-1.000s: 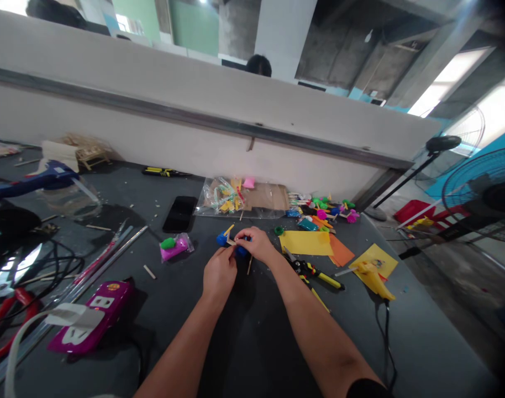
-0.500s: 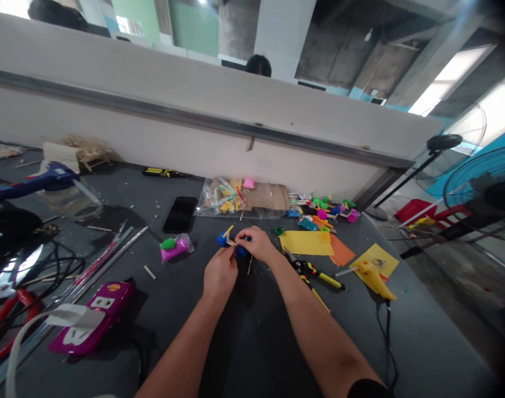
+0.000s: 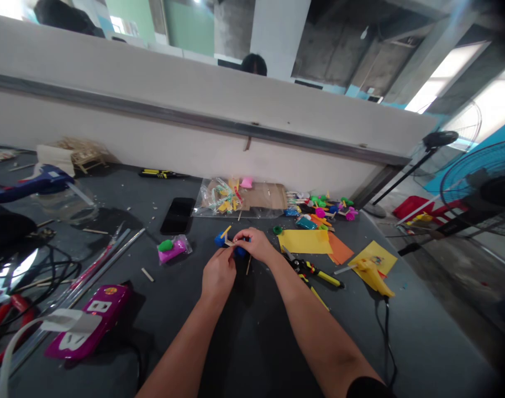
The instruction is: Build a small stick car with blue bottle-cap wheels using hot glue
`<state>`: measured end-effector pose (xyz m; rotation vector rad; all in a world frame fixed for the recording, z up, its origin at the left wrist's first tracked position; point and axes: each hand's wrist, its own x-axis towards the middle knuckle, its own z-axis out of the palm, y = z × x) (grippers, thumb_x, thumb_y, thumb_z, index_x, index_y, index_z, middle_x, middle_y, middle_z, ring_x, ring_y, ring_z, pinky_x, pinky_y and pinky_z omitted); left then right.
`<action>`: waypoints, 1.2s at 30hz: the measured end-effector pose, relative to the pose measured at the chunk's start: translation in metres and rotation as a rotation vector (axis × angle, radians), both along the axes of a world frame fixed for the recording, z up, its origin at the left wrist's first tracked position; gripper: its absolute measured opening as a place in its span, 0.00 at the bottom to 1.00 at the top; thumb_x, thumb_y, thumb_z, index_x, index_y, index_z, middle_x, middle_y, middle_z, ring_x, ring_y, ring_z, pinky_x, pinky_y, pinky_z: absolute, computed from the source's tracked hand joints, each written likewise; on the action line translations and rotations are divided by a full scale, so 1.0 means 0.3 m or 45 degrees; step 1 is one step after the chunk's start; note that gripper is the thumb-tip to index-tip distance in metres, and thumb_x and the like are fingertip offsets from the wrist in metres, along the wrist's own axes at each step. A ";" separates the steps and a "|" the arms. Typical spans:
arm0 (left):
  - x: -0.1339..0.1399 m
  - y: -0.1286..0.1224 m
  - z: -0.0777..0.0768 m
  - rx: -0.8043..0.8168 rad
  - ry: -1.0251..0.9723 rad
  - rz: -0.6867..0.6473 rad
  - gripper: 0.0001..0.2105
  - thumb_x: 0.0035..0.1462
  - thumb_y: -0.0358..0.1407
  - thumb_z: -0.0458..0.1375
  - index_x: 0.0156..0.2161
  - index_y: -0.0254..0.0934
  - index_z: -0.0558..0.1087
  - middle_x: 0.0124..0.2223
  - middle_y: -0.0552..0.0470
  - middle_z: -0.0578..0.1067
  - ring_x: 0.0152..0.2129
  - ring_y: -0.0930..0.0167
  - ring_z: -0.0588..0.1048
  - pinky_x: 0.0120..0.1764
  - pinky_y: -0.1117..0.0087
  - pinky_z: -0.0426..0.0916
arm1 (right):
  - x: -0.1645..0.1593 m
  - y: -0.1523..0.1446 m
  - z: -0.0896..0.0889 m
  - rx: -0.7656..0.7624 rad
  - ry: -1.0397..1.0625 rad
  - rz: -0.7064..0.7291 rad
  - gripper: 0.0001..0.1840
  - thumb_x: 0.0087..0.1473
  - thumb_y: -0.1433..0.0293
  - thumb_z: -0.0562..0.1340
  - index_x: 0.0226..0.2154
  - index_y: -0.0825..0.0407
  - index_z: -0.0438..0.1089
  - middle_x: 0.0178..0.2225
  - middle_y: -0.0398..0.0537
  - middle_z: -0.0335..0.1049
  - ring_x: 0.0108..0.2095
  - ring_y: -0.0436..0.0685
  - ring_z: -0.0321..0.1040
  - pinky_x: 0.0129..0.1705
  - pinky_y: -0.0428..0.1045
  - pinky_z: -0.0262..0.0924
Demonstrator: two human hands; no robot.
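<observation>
Leftward on the worktop (image 3: 169, 315), a purple power strip (image 3: 111, 301) lies nearer than a black phone (image 3: 178, 215). Centrally, beside a blue lump (image 3: 219, 240), the left hand (image 3: 219, 273) and right hand (image 3: 256, 244) together pinch a pale stick (image 3: 229, 242). Rightward lie yellow paper (image 3: 304, 241), pliers (image 3: 325, 277) and a glue gun (image 3: 371, 272).

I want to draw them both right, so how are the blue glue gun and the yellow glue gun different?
The blue glue gun is dark, while the yellow glue gun is bright. The blue glue gun's stick points right in the picture; the yellow glue gun's points left. The blue glue gun is at the far left; the yellow glue gun lies partly on a yellow sheet at the right. Both have a pale stick poking out.
</observation>
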<state>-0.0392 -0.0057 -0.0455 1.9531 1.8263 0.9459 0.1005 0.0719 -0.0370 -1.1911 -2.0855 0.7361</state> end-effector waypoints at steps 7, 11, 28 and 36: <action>0.002 0.002 0.003 -0.008 0.011 -0.006 0.17 0.55 0.25 0.47 0.47 0.37 0.73 0.44 0.48 0.76 0.39 0.69 0.74 0.43 0.72 0.66 | 0.003 -0.001 0.006 -0.037 0.039 0.030 0.06 0.49 0.73 0.63 0.29 0.48 0.76 0.30 0.41 0.75 0.33 0.53 0.67 0.38 0.46 0.56; 0.001 0.002 0.002 -0.013 0.014 0.002 0.17 0.55 0.25 0.47 0.47 0.37 0.73 0.43 0.49 0.76 0.39 0.69 0.74 0.43 0.72 0.66 | 0.003 -0.001 0.002 -0.041 0.046 0.019 0.06 0.49 0.73 0.63 0.30 0.49 0.77 0.31 0.42 0.76 0.34 0.54 0.66 0.40 0.47 0.55; -0.001 0.003 -0.001 0.017 0.012 0.004 0.17 0.55 0.25 0.48 0.46 0.37 0.73 0.42 0.48 0.76 0.38 0.68 0.75 0.41 0.70 0.67 | 0.002 -0.002 -0.003 -0.108 0.205 -0.001 0.05 0.45 0.73 0.65 0.27 0.48 0.77 0.28 0.42 0.75 0.34 0.54 0.65 0.41 0.48 0.55; 0.009 -0.006 0.031 -0.023 -0.519 -0.032 0.15 0.59 0.39 0.49 0.44 0.37 0.75 0.37 0.49 0.77 0.31 0.69 0.75 0.36 0.70 0.68 | -0.010 -0.060 0.087 -0.261 0.562 -0.112 0.08 0.46 0.67 0.62 0.29 0.54 0.74 0.29 0.45 0.74 0.30 0.52 0.69 0.36 0.47 0.62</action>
